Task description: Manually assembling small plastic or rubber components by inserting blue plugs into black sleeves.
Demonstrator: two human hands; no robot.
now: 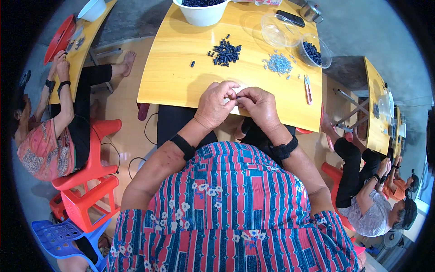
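My left hand (pixel 215 105) and my right hand (pixel 261 107) meet over the near edge of the yellow table (pixel 174 75). Thumbs and fingertips of both are pinched around one small dark piece (pixel 237 97), mostly covered by the fingers. Just beyond them lies a heap of small black cylindrical pieces (pixel 226 53), with a single black piece (pixel 193 64) apart to its left. To the right is a heap of tiny clear bluish pieces (pixel 278 64). A pink-handled pair of snips or tweezers (pixel 308 89) rests near the table's right edge.
At the far side stands a white bowl (pixel 202 17) of black pieces. A clear bowl (pixel 327 58) with more black pieces, a clear round container (pixel 274 36), a phone (pixel 291 18) and a metal mug (pixel 311 12) are at the far right. Other people sit at tables on both sides.
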